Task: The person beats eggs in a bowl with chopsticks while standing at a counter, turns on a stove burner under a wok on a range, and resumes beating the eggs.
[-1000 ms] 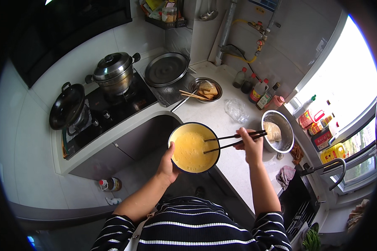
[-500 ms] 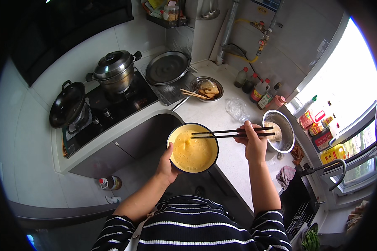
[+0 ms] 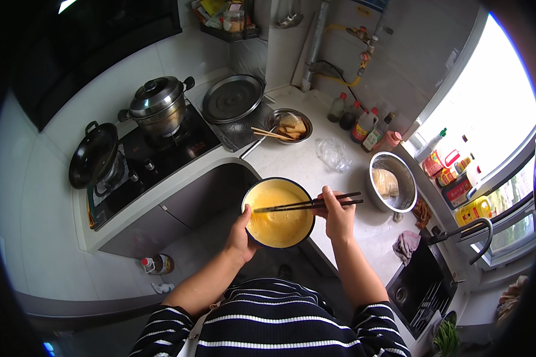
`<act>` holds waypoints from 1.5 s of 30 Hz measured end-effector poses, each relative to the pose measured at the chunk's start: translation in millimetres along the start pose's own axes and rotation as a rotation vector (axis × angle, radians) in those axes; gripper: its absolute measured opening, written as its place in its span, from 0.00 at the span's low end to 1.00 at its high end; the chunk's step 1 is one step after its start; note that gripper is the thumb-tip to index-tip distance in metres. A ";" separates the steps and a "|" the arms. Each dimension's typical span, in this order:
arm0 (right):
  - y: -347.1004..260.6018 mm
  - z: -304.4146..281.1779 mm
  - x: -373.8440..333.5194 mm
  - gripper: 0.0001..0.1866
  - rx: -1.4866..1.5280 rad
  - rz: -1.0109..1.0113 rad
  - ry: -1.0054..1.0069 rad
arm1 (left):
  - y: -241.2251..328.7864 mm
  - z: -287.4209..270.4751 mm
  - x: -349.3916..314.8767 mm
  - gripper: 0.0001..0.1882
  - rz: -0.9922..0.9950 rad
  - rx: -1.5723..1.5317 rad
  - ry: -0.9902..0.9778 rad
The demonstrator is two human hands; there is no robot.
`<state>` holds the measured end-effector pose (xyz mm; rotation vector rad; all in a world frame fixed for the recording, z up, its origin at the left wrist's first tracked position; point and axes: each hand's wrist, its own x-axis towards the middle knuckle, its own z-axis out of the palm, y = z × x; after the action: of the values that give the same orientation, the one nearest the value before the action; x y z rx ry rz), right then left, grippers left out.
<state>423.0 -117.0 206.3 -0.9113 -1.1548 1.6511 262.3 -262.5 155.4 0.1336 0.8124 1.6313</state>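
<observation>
A round bowl [image 3: 304, 196] with a cream inside and a dark rim is held in front of my body, over the counter's edge. My left hand [image 3: 242, 233] is closed round its left side, thumb at the rim. Frothy yellow liquid that looks like beaten egg [image 3: 280, 231] lies in the bowl. From the right, my right hand [image 3: 338, 218] grips a pair of dark chopsticks [image 3: 304, 205], which slant across the bowl. Their tips are close together in the liquid near the left wall and look blurred.
A steel bowl [image 3: 406, 172] with a bagged pale lump stands right of my right hand. Behind are a steel dish of brown pieces [image 3: 293, 125] and a crumpled plastic bag [image 3: 333, 154]. A lidded pot [image 3: 161, 113] and black wok [image 3: 92, 157] sit on the hob; a sink [image 3: 420, 285] lies right.
My right hand has moved left and slightly down, carrying the chopstick tips toward the bowl's left wall. The bowl and my left hand have shifted slightly right.
</observation>
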 end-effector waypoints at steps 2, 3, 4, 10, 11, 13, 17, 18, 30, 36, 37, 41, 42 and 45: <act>-12.9 0.4 6.4 0.14 0.047 -0.084 0.051 | -0.6 2.9 -2.0 0.33 -0.007 0.001 0.012; -19.9 -3.5 11.5 0.14 0.016 -0.124 0.027 | -0.4 4.3 -2.7 0.33 -0.009 -0.001 0.018; -28.2 -7.7 15.1 0.14 -0.025 -0.156 0.008 | -1.1 5.7 -3.1 0.34 -0.009 -0.005 0.010; -46.6 -47.0 27.1 0.14 -0.301 -0.183 0.013 | -2.3 6.4 -0.7 0.34 -0.011 -0.014 -0.018; -41.2 -49.4 27.1 0.14 -0.294 -0.139 -0.004 | -1.0 7.9 -1.7 0.34 -0.018 -0.015 -0.009; -22.0 -46.9 21.9 0.15 -0.247 -0.034 -0.052 | -2.4 8.7 -0.3 0.35 -0.024 -0.013 -0.002; 16.9 -26.8 9.6 0.16 -0.095 0.156 -0.013 | -4.0 7.4 5.0 0.34 -0.017 -0.018 -0.002; 16.9 -22.4 8.8 0.16 -0.056 0.140 -0.005 | -4.0 7.0 4.7 0.34 -0.019 -0.022 -0.001; -48.1 -25.2 30.5 0.14 -0.294 -0.188 -0.084 | -0.5 2.4 5.8 0.33 0.008 -0.019 -0.005; -5.4 -24.6 26.1 0.15 -0.199 0.030 -0.103 | -1.3 6.3 3.1 0.34 -0.023 -0.016 0.016; 3.4 -19.4 21.7 0.16 -0.159 0.104 -0.087 | -1.7 6.6 2.9 0.34 -0.018 -0.012 0.017; 11.2 -11.4 17.6 0.16 -0.096 0.180 -0.087 | -0.2 5.5 -0.2 0.34 -0.011 -0.016 0.020; 7.3 -11.7 18.3 0.16 -0.078 0.178 -0.083 | 0.3 4.7 -1.0 0.34 -0.014 -0.023 0.019; -17.3 -13.9 19.5 0.17 -0.063 0.105 -0.088 | 3.4 2.0 -3.3 0.33 -0.008 -0.019 0.035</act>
<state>433.7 -91.8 217.4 -0.9612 -1.2434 1.7629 261.3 -264.7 160.0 0.0888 0.8229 1.6371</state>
